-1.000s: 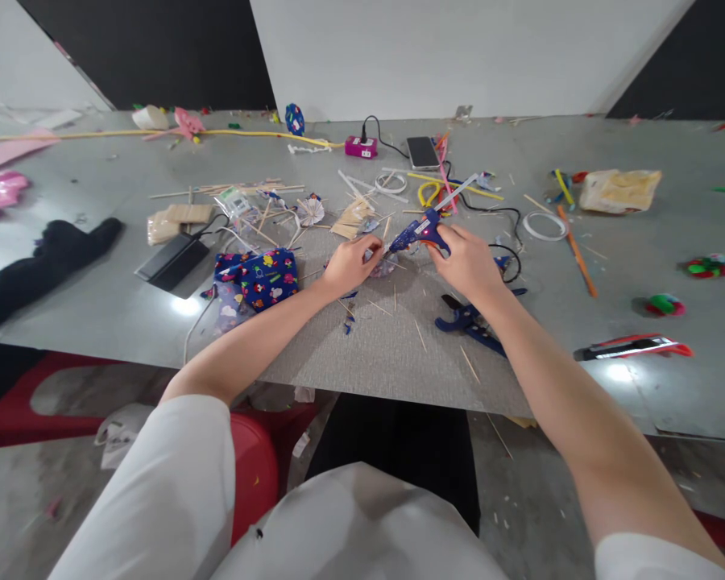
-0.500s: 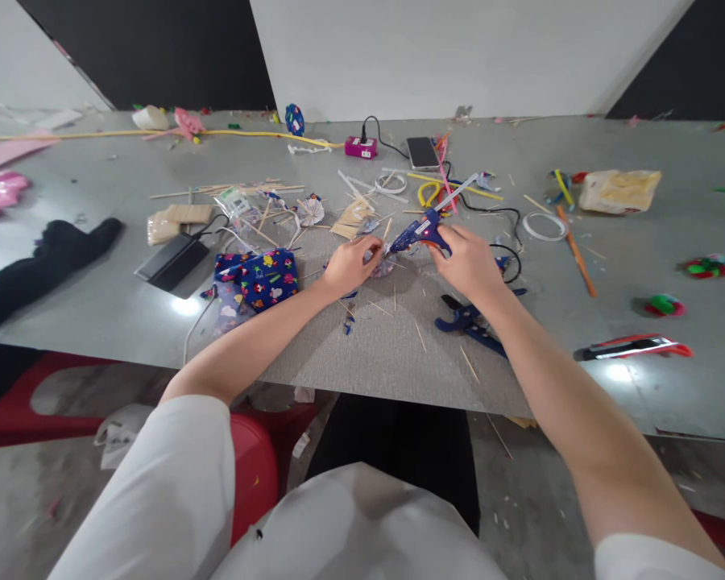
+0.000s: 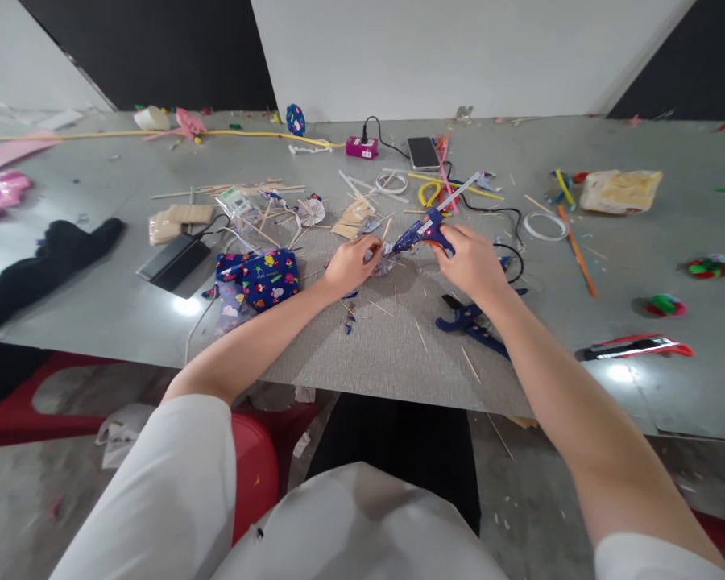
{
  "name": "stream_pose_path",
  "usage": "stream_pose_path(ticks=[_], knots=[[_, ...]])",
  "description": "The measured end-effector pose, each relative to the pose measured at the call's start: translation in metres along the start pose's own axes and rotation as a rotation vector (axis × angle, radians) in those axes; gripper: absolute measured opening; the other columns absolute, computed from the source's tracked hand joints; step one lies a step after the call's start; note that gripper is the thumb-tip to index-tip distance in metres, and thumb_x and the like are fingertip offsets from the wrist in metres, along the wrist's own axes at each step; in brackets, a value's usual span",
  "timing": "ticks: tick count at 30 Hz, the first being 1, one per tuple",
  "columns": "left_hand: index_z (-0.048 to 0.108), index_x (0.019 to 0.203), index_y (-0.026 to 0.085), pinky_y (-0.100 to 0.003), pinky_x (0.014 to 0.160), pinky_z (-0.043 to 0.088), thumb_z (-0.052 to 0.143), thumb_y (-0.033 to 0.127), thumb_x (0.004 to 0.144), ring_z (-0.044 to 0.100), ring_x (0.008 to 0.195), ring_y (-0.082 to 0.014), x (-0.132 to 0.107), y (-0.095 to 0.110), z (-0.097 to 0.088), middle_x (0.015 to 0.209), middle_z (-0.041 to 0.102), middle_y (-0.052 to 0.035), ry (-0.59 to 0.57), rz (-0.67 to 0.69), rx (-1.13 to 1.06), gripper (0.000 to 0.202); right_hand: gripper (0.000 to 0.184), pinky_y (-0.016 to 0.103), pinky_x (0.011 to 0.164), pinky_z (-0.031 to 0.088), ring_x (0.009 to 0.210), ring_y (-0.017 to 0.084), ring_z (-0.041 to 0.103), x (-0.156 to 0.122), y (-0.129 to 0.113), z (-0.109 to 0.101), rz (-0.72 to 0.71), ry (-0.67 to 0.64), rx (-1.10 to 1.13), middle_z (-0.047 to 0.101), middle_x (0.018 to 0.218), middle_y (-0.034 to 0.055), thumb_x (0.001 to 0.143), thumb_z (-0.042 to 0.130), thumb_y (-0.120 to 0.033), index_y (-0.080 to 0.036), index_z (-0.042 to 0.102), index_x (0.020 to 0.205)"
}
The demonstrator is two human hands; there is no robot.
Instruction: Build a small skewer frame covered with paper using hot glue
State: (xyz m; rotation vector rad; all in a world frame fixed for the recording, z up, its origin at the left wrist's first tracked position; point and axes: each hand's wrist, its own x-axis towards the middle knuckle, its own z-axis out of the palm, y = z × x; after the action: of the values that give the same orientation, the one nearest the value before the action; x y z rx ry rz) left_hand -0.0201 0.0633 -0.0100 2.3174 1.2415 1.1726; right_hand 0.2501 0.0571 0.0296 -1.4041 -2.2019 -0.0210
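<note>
My right hand (image 3: 472, 256) is wrapped round the handle of a blue hot glue gun (image 3: 420, 231), with a pale glue stick (image 3: 461, 189) jutting from its back end. The gun's nozzle points left toward my left hand (image 3: 355, 264). Thumb and fingers of that hand are pinched together at a small, light, crumpled-looking piece (image 3: 382, 266), partly hidden by the fingers; its kind is too small to make out. A thin wooden stick (image 3: 387, 229) stands up just behind it. Whether the nozzle touches the piece I cannot tell.
Left of my hands lies blue patterned fabric (image 3: 271, 278), with a black box-shaped device (image 3: 175, 264) beyond. Blue cutters (image 3: 474, 324) rest below my right wrist. A red utility knife (image 3: 637, 347) is near the right front edge. Behind are a phone (image 3: 423, 152), a pink power socket (image 3: 361, 147) and scattered sticks.
The glue gun's nozzle has drawn very slightly to the right, away from my left fingertips. Both hands keep their grip, and the rest looks the same.
</note>
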Motion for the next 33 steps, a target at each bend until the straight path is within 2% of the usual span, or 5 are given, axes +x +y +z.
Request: stream_pose_path(ticks=[13,33], knots=[[0.071,0.1,0.017,-0.024,0.075,0.051,0.063,0.017,0.1,0.067,0.075,-0.0116,0.0,-0.003,0.002,0.091,0.077,-0.0049,0.033,0.002,0.017,0.008,0.03,0.047,0.086,0.055,0.101,0.033,0.07,-0.001,0.002,-0.001,-0.025,0.051,0.006,0.071,0.111,0.0149,0.099,0.058,-0.028,-0.019,0.069,0.126],[0.071,0.101,0.018,-0.025,0.074,0.051,0.063,0.02,0.1,0.068,0.076,-0.0121,0.0,-0.006,0.002,0.092,0.077,-0.0046,0.053,0.004,0.014,0.008,0.026,0.044,0.081,0.054,0.097,0.032,0.069,-0.001,-0.004,-0.014,-0.004,0.027,-0.057,0.072,0.109,0.0145,0.096,0.059,-0.024,-0.018,0.07,0.119]])
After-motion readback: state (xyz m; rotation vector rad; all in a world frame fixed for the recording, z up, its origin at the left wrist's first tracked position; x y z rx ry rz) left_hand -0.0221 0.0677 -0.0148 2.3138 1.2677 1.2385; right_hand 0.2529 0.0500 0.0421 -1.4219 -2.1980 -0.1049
